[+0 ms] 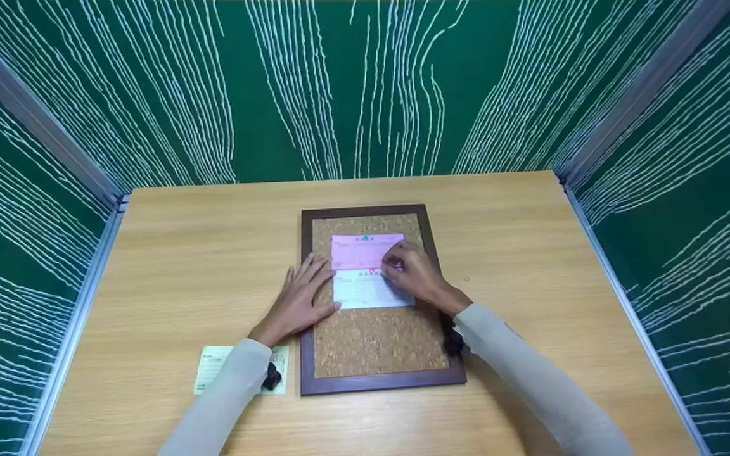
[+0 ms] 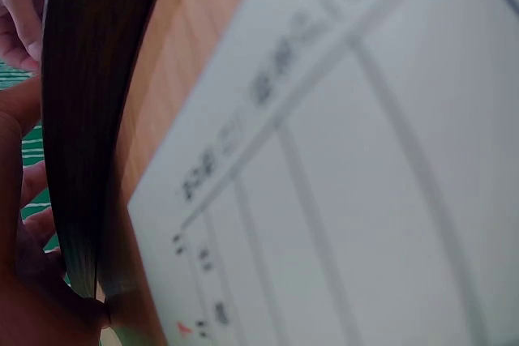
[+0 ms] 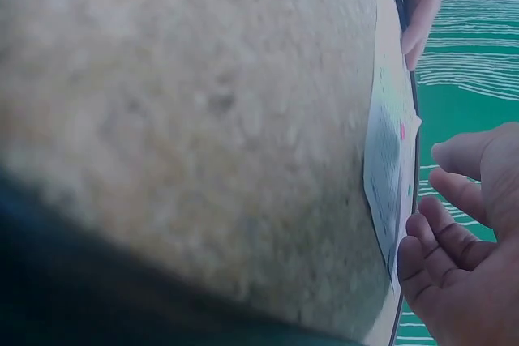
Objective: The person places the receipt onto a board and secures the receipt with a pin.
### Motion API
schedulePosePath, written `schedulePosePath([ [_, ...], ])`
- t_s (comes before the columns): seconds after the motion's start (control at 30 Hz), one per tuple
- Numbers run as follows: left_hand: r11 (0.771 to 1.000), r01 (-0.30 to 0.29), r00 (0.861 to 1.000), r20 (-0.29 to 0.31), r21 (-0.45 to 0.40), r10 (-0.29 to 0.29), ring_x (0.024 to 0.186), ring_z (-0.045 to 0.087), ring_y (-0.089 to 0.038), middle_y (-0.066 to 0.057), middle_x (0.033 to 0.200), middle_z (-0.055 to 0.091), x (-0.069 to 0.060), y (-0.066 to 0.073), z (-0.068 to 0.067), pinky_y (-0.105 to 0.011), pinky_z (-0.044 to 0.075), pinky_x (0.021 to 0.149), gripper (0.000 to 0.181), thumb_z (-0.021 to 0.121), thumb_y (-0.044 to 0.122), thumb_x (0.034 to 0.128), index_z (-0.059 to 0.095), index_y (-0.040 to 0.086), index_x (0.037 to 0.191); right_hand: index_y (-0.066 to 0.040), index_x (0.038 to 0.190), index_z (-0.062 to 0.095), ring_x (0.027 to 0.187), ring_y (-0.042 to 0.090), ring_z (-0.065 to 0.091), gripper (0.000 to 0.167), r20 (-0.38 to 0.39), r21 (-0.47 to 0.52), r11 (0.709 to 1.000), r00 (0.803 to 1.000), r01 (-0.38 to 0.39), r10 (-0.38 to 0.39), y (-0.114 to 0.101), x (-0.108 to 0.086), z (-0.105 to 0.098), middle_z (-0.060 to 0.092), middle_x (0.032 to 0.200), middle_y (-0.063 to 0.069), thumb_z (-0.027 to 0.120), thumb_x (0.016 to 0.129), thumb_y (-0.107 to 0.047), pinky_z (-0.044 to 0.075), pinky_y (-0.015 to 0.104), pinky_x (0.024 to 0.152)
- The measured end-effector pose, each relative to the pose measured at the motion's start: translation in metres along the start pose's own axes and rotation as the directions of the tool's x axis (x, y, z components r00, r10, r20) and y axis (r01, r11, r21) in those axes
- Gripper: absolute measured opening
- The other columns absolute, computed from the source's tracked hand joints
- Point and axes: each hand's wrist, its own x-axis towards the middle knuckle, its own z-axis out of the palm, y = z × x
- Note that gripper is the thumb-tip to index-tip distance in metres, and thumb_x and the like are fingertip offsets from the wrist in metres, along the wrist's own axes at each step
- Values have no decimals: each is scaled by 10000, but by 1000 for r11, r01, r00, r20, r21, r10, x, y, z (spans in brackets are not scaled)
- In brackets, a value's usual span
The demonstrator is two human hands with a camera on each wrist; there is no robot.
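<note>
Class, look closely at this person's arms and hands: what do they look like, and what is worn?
The left hand and right hand wear no gloves. The left sleeve and right sleeve are long, pale greyish and plain-looking, reaching about the wrists. Small black shapes show beside both cuffs.

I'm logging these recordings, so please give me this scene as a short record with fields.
Surface: wooden table
Board: brown-framed corkboard
Upper: pink slip, green pushpin at top
Lower: white slip, pink pushpin at top
Off board: pale green slip on table, left of corkboard
Left hand: spread across corkboard's left edge
Right hand: loosely curled near pink pushpin; nothing visibly held
</note>
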Motion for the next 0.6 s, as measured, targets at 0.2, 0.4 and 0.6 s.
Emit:
schedulePosePath([
  [0.2,1000,18,1000,4,1,-18,1704,102,-367,-112,1799,312,2,0,1,-727,45,1316,762,734,509,1000,531,139,1634,8,1048,800,1001,257,703,85,-5,19,999,1000,28,-28,4,-4,-6,709,1074,121,774,1019,-68,616,410,898],
  [0.4,999,35,999,14,3,-35,1707,97,-354,-97,1804,306,2,1,2,-724,50,1318,750,726,505,1004,530,152,1637,5,1051,797,1001,267,699,77,-8,48,998,999,33,-33,7,-9,-11,717,1077,127,779,1014,-61,603,437,898],
  [0.6,999,40,999,26,-2,-40,1710,81,-340,-85,1810,293,2,0,1,-705,28,1325,769,723,521,1006,509,168,1655,-31,1075,804,1007,241,669,88,-1,37,999,1000,13,-13,10,-14,-15,696,1117,97,779,1024,-99,564,379,852],
])
